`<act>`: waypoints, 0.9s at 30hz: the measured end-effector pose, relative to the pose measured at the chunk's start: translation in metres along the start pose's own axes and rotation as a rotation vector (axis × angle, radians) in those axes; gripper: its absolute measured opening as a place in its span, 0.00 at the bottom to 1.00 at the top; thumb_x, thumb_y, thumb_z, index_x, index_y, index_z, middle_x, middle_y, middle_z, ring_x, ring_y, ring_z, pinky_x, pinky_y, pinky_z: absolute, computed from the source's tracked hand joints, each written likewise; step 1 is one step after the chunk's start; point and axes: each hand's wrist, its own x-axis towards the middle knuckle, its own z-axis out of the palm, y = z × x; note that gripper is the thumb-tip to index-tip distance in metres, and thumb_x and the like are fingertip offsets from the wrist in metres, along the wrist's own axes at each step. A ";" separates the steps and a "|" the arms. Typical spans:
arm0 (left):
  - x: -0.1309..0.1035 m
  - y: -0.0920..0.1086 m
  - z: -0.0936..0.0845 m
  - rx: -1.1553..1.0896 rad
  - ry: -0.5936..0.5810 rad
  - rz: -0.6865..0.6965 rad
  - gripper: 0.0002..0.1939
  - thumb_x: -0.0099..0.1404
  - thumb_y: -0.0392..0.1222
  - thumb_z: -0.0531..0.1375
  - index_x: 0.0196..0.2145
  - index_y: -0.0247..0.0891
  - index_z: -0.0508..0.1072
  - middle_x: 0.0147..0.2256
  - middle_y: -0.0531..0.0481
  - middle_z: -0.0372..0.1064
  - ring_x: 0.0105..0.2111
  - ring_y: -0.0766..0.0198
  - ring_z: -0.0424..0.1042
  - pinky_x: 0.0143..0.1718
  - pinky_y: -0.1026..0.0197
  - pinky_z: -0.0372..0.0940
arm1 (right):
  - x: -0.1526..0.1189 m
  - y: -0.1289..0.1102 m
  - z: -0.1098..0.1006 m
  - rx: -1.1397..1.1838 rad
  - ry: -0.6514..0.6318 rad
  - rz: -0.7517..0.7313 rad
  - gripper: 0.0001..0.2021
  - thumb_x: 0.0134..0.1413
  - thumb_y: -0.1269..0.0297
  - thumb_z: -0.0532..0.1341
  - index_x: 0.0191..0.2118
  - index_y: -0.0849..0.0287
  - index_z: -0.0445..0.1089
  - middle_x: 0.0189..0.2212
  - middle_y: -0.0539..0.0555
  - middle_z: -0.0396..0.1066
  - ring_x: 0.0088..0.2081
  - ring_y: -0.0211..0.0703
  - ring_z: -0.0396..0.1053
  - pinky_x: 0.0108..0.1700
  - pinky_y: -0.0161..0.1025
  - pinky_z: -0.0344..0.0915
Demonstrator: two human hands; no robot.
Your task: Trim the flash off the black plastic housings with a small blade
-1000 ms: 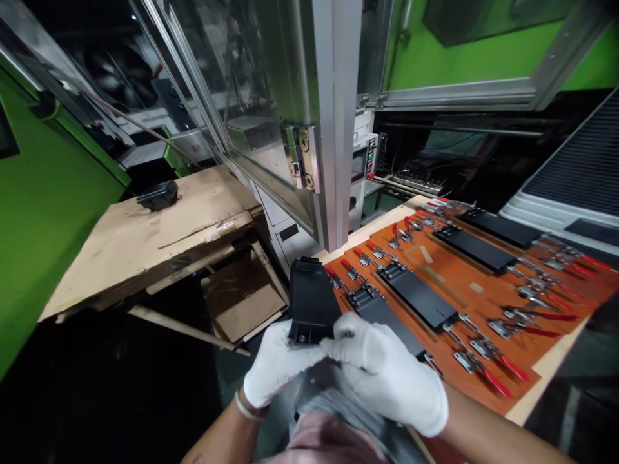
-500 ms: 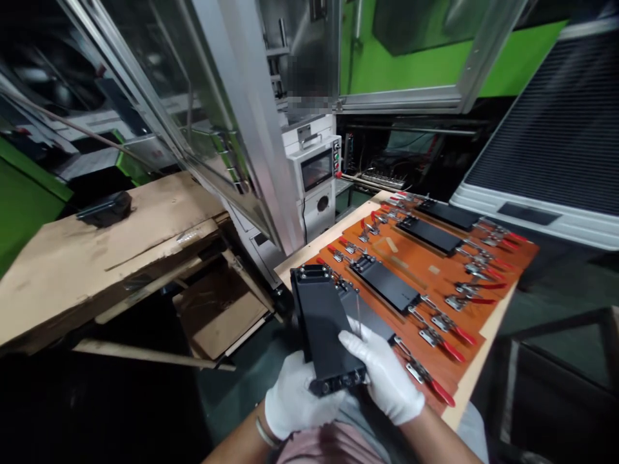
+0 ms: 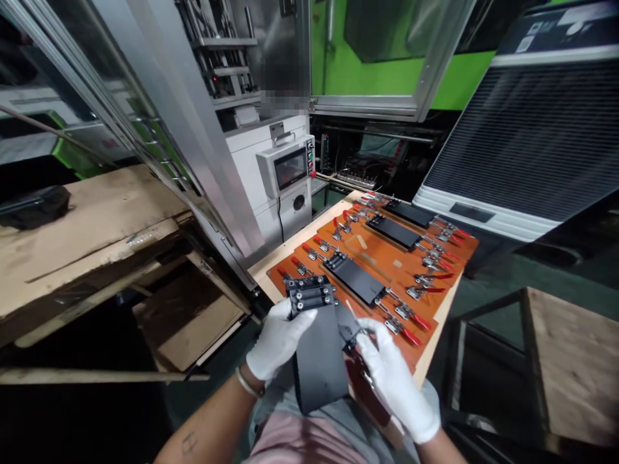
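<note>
My left hand (image 3: 278, 338), in a white glove, grips a long flat black panel part (image 3: 319, 361) near its far end, thumb on top. Screws and metal fittings show along that end. Just right of the part is my gloved right hand (image 3: 389, 374), its fingers closed on a thin pointed tool (image 3: 352, 312) whose kind I cannot make out. The part's near end hangs over my lap. Beyond it, a similar black part (image 3: 355, 277) lies clamped on an orange-brown fixture board (image 3: 387, 261).
Two more black parts (image 3: 393, 232) (image 3: 410, 212) lie farther back among red-handled toggle clamps (image 3: 411, 335). Behind stands a white machine with a screen (image 3: 291, 169). A cardboard-covered bench (image 3: 111, 206) is at left, an air cooler (image 3: 522, 135) at right, a wooden-topped stand (image 3: 575, 361) at lower right.
My view has turned right. My left hand has moved from the part's near end to its fittings end. My right hand has let go of the part and moved right of it.
</note>
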 end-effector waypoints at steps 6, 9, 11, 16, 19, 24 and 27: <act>0.004 0.010 0.003 0.062 -0.366 -0.044 0.16 0.60 0.37 0.61 0.46 0.33 0.75 0.44 0.45 0.75 0.46 0.54 0.72 0.52 0.56 0.63 | 0.016 -0.028 -0.032 -0.449 -0.190 -0.477 0.13 0.66 0.68 0.50 0.46 0.57 0.70 0.36 0.55 0.66 0.33 0.39 0.66 0.37 0.37 0.66; 0.004 0.016 0.003 0.107 -0.422 -0.074 0.12 0.60 0.38 0.61 0.41 0.33 0.76 0.39 0.47 0.76 0.42 0.55 0.72 0.46 0.58 0.65 | 0.024 -0.035 -0.032 -0.477 -0.214 -0.582 0.13 0.64 0.72 0.51 0.46 0.57 0.71 0.33 0.53 0.65 0.31 0.36 0.65 0.34 0.34 0.64; 0.004 0.019 0.001 0.108 -0.437 -0.067 0.10 0.60 0.39 0.61 0.39 0.33 0.76 0.37 0.48 0.76 0.39 0.55 0.72 0.44 0.59 0.65 | 0.026 -0.038 -0.029 -0.488 -0.235 -0.627 0.13 0.64 0.73 0.50 0.44 0.58 0.71 0.33 0.53 0.64 0.30 0.35 0.64 0.33 0.33 0.63; 0.004 0.023 -0.003 0.122 -0.418 -0.031 0.10 0.59 0.38 0.61 0.38 0.32 0.76 0.35 0.48 0.76 0.38 0.56 0.72 0.42 0.60 0.65 | 0.029 -0.039 -0.018 -0.515 -0.157 -0.635 0.12 0.65 0.71 0.51 0.35 0.59 0.71 0.32 0.53 0.61 0.28 0.33 0.61 0.31 0.32 0.61; 0.003 0.023 -0.002 0.170 -0.362 -0.004 0.11 0.59 0.37 0.60 0.39 0.32 0.76 0.37 0.47 0.76 0.39 0.56 0.72 0.43 0.59 0.66 | 0.029 -0.034 -0.011 -0.531 -0.092 -0.619 0.11 0.65 0.71 0.52 0.35 0.59 0.70 0.32 0.53 0.61 0.28 0.33 0.58 0.31 0.32 0.60; 0.000 0.021 0.001 0.285 -0.282 0.071 0.10 0.59 0.37 0.59 0.39 0.36 0.76 0.39 0.46 0.75 0.40 0.55 0.72 0.46 0.57 0.65 | 0.029 -0.028 -0.005 -0.481 -0.018 -0.665 0.08 0.63 0.73 0.54 0.35 0.59 0.70 0.32 0.52 0.60 0.27 0.33 0.59 0.29 0.32 0.59; 0.000 0.020 0.001 0.316 -0.260 0.115 0.07 0.59 0.37 0.59 0.36 0.37 0.76 0.37 0.46 0.75 0.40 0.56 0.72 0.47 0.57 0.65 | 0.027 -0.026 -0.003 -0.484 0.026 -0.672 0.08 0.62 0.74 0.54 0.37 0.58 0.70 0.31 0.51 0.60 0.27 0.33 0.59 0.29 0.32 0.60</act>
